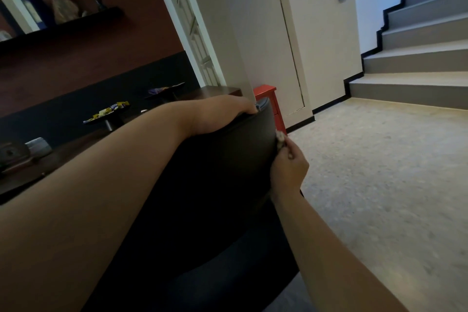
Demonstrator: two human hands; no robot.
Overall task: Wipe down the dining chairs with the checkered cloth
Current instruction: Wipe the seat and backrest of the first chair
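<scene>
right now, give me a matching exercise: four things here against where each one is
Things:
1 left hand
2 checkered cloth
3 red stool
4 sweets dish

Places:
A on the dark table
B on the chair's top edge
C against the chair's side edge, in the right hand
D on the floor behind the chair

Pairs: 1-B, 2-C, 3-D, 4-A

You have one view only — a wide-angle camera on your head, tilted and looking forward and down, close over the dark chair back (228, 159) at frame centre. Both your forearms reach in from the bottom edge — stairs (417, 58) fill the upper right.
</scene>
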